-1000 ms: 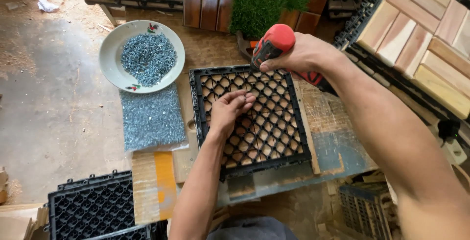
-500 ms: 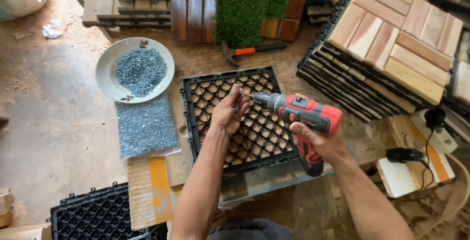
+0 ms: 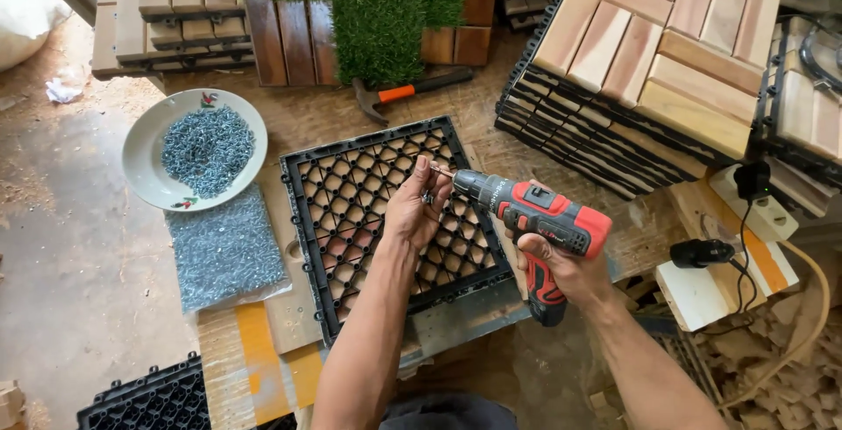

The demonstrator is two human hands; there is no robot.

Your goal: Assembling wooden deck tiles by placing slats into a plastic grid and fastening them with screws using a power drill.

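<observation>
The right hand [image 3: 561, 268] is clamped on the red cordless drill [image 3: 535, 220], whose long axis points left at the left hand [image 3: 417, 211], which pinches a screw [image 3: 441, 170] to the bit, over the black plastic grid [image 3: 395, 220] directly beneath both hands.

Rough wooden worktop [image 3: 491, 136], sawdust-strewn. Directly on it: black plastic lattice tile base [image 3: 395, 220], white round plate [image 3: 145, 163] of screws, clear screw-filled bag [image 3: 226, 250], orange-handled hammer [image 3: 412, 91], stacked wooden deck tiles [image 3: 649, 62].
</observation>
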